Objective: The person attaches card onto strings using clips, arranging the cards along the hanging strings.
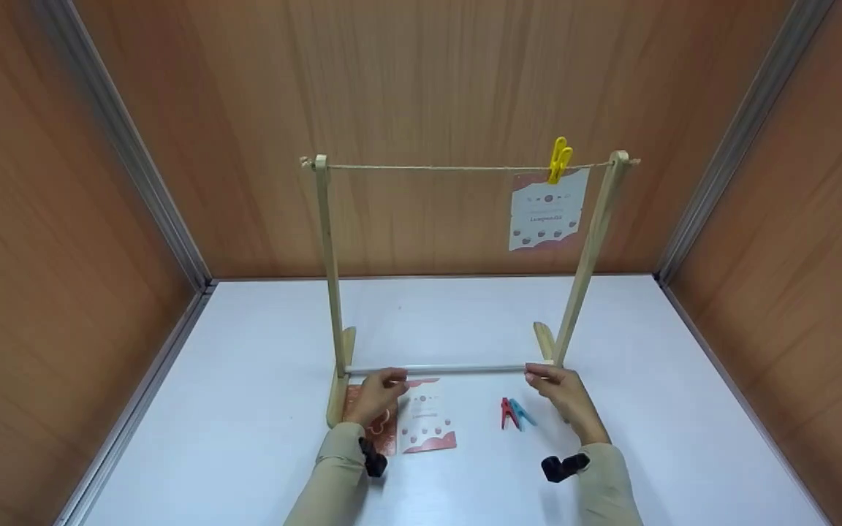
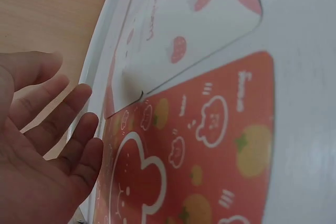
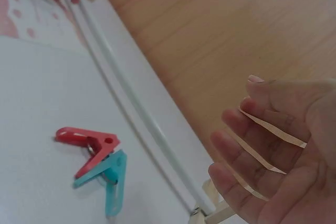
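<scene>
My left hand (image 1: 381,394) hovers over a red card (image 2: 205,145) with orange fruit and white outline drawings, its fingers loosely bent and holding nothing. Beside that card lies a white card (image 1: 427,424) with small strawberries and pink corners. Near the right post, my right hand (image 1: 566,398) is held with relaxed, slightly curved fingers, also empty. A red clothespin (image 3: 89,142) and a blue clothespin (image 3: 110,177) lie touching on the table between the hands. On the string (image 1: 435,168), a yellow clothespin (image 1: 559,161) clips another white card (image 1: 549,210), which hangs near the right end.
A wooden frame has a left post (image 1: 330,263), a right post (image 1: 590,256) and a white crossbar (image 1: 465,369) low between them, just beyond the hands. It stands on a white table (image 1: 245,409). Wood-grain panels (image 1: 421,80) enclose the back and both sides.
</scene>
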A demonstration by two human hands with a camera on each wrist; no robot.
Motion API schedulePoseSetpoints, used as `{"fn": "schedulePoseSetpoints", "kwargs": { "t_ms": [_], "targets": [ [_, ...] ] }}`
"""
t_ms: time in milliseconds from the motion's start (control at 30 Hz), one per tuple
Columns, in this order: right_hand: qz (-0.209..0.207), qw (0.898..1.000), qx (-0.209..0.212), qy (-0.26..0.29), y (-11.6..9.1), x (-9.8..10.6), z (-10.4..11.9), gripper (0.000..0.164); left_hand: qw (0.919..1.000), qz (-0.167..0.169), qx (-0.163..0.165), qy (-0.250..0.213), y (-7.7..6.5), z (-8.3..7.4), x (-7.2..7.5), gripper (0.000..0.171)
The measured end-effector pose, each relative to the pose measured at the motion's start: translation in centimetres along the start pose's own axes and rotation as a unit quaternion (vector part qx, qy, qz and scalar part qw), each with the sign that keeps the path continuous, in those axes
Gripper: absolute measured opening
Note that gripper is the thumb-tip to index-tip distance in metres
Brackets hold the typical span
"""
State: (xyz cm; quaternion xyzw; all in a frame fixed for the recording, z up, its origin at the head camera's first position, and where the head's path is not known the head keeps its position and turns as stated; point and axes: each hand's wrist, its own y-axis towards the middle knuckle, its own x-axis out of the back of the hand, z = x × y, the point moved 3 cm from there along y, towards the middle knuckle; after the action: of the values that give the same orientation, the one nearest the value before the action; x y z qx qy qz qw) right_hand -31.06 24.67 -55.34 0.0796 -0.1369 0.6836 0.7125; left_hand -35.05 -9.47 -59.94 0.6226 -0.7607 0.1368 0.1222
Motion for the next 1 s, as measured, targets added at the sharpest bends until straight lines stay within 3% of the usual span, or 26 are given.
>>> {"fn": "schedulePoseSetpoints", "kwargs": {
  "t_ms": [133, 367, 633, 867, 1000],
  "targets": [
    [-0.003, 1.000, -0.015, -0.013, -0.1, -0.5, -1.3, 0.036, 0.9997, 0.002, 0.018, 0.015, -0.1, 0.5, -0.1, 0.039],
    [-0.004, 0.998, -0.051, -0.026, -0.8, -1.0, -3.2, 0.036, 0.9994, -0.001, -0.007, 0.033, 0.1, 1.1, -0.1, 0.047],
    [0.009, 0.998, -0.062, -0.026, -1.1, -1.1, -4.8, 0.039, 0.9986, -0.005, -0.006, 0.053, 0.1, 1.2, 0.1, 0.046],
    [0.022, 0.996, -0.074, -0.035, -1.2, -1.3, -6.1, 0.046, 0.9956, -0.005, 0.037, 0.086, 0.1, 1.0, 0.0, 0.051],
    [0.026, 0.996, -0.061, -0.058, -1.4, -1.7, -6.1, 0.051, 0.9938, -0.002, 0.051, 0.099, 0.2, 0.9, -0.1, 0.052]
  ]
}}
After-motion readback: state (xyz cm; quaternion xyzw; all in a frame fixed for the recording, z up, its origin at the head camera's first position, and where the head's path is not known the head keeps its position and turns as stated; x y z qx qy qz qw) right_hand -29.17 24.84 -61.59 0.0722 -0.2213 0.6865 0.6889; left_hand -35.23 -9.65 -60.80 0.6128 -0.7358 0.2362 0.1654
